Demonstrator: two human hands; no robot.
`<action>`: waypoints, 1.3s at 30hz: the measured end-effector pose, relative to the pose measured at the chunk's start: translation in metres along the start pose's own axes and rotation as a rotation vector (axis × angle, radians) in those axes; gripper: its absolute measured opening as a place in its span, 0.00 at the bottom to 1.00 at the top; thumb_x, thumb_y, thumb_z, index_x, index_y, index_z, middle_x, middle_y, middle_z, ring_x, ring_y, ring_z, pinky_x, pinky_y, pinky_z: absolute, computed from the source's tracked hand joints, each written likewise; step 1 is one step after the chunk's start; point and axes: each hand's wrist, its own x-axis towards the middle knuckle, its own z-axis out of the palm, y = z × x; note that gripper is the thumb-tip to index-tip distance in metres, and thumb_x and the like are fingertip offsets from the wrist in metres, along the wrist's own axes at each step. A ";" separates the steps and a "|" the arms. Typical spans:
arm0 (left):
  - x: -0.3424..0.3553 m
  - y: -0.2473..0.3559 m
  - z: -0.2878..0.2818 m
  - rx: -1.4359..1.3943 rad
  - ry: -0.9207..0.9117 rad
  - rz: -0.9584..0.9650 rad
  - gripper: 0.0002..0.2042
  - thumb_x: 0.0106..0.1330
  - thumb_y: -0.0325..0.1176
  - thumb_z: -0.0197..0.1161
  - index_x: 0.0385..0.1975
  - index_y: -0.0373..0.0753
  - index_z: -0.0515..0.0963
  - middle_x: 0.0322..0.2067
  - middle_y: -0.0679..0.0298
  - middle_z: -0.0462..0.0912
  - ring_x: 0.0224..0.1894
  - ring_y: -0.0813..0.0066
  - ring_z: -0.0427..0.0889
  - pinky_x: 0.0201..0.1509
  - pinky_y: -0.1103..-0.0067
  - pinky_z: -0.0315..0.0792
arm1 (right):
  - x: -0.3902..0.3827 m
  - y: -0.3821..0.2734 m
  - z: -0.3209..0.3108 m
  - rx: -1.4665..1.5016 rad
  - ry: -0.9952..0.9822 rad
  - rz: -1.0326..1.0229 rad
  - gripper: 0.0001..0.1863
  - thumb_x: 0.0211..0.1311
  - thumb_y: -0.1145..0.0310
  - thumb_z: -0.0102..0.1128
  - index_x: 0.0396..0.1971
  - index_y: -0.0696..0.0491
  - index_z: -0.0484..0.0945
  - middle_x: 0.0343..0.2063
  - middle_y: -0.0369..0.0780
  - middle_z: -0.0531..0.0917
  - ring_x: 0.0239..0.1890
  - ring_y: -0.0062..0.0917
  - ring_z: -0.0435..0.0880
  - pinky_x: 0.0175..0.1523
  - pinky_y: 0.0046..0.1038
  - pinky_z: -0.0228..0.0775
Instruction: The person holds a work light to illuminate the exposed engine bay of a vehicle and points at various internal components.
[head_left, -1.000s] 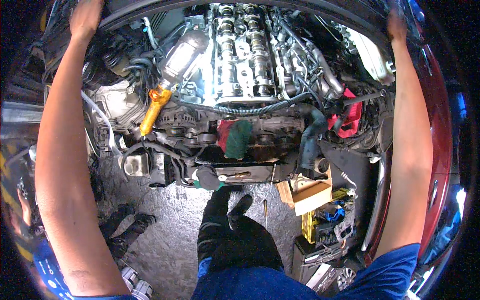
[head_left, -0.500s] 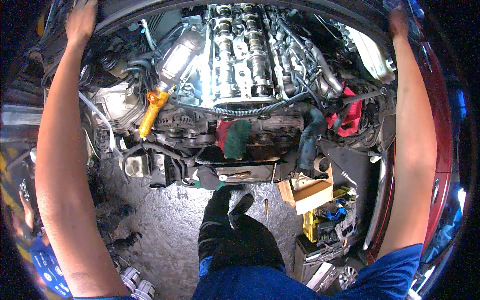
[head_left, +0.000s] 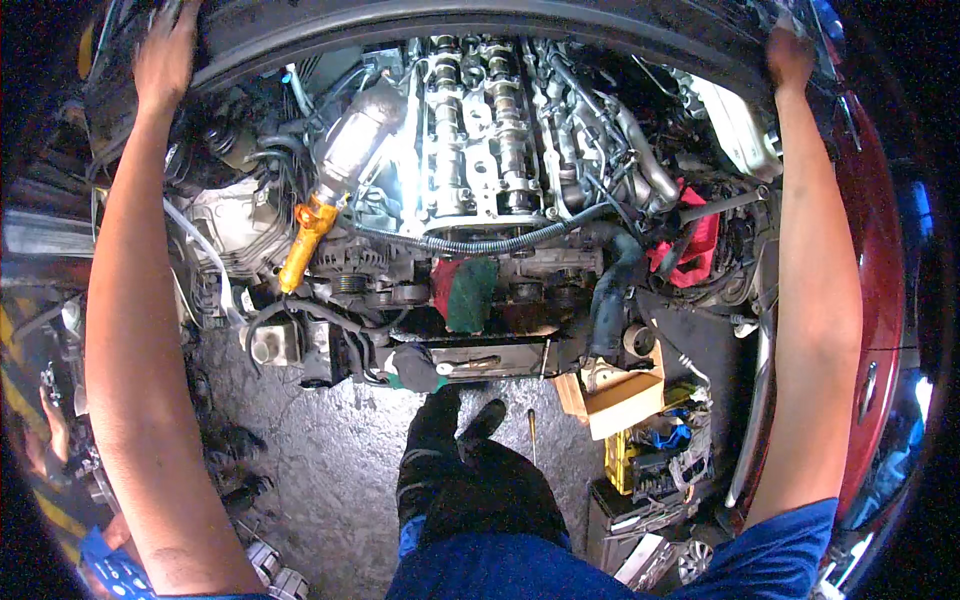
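Both my arms reach up and forward to the dark edge of a car hood (head_left: 480,22) that spans the top of the view. My left hand (head_left: 166,62) grips the hood's left side, its fingertips running up toward the picture's rim. My right hand (head_left: 789,58) is on the right side, in shadow and a little blurred, closed around the edge. Below the hood lies an opened engine (head_left: 483,150) with its camshafts bare. A lit work lamp with an orange handle (head_left: 308,245) leans at the engine's left. A red and green cloth (head_left: 468,293) hangs at its front.
A black corrugated hose (head_left: 480,243) crosses the engine's front. Right of it lies a red plastic piece (head_left: 690,240). On the floor are an open cardboard box (head_left: 625,405), a toolbox (head_left: 640,520) and a screwdriver (head_left: 532,430). Another person's blue sleeve (head_left: 115,565) shows lower left.
The hood's edge sits lower in view and covers more of the engine's far end. My hands stay on it, with the right arm shifted slightly inward.
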 end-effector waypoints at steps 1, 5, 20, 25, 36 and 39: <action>0.001 0.002 -0.001 -0.003 0.004 -0.001 0.29 0.71 0.29 0.39 0.73 0.56 0.56 0.71 0.55 0.61 0.72 0.53 0.61 0.74 0.65 0.57 | 0.001 0.003 -0.003 0.017 0.029 -0.014 0.12 0.69 0.62 0.44 0.36 0.51 0.77 0.28 0.51 0.84 0.32 0.52 0.83 0.37 0.53 0.74; -0.003 0.011 0.002 -0.033 0.068 0.008 0.28 0.71 0.29 0.40 0.72 0.56 0.58 0.70 0.57 0.62 0.72 0.53 0.60 0.73 0.65 0.58 | 0.012 0.027 -0.020 -0.034 0.023 -0.073 0.15 0.69 0.61 0.44 0.31 0.53 0.77 0.29 0.52 0.84 0.32 0.54 0.83 0.38 0.53 0.74; 0.001 0.003 -0.012 -0.156 -0.009 -0.063 0.23 0.77 0.40 0.36 0.70 0.53 0.62 0.70 0.58 0.63 0.72 0.54 0.60 0.75 0.68 0.54 | 0.028 -0.051 -0.077 -0.074 -0.295 0.051 0.19 0.68 0.56 0.47 0.34 0.57 0.80 0.36 0.53 0.85 0.42 0.51 0.83 0.46 0.47 0.73; 0.004 0.016 -0.014 -0.314 -0.036 -0.166 0.23 0.76 0.37 0.37 0.69 0.52 0.65 0.69 0.59 0.65 0.72 0.55 0.60 0.75 0.69 0.53 | 0.033 -0.038 -0.079 0.089 -0.090 0.167 0.15 0.69 0.62 0.45 0.32 0.55 0.79 0.32 0.48 0.86 0.33 0.48 0.85 0.40 0.48 0.75; 0.002 0.006 -0.017 -0.185 0.037 -0.024 0.24 0.73 0.32 0.39 0.69 0.52 0.65 0.69 0.60 0.65 0.71 0.55 0.61 0.74 0.69 0.55 | 0.029 -0.024 -0.071 -0.131 -0.203 0.040 0.17 0.69 0.63 0.42 0.44 0.54 0.80 0.37 0.49 0.86 0.40 0.47 0.85 0.44 0.47 0.76; 0.002 0.036 -0.026 -0.403 -0.098 -0.213 0.23 0.74 0.33 0.39 0.69 0.53 0.65 0.70 0.61 0.64 0.72 0.55 0.61 0.75 0.69 0.54 | 0.024 -0.050 -0.083 0.103 0.013 0.074 0.19 0.70 0.61 0.42 0.45 0.54 0.80 0.41 0.50 0.85 0.44 0.48 0.84 0.49 0.47 0.74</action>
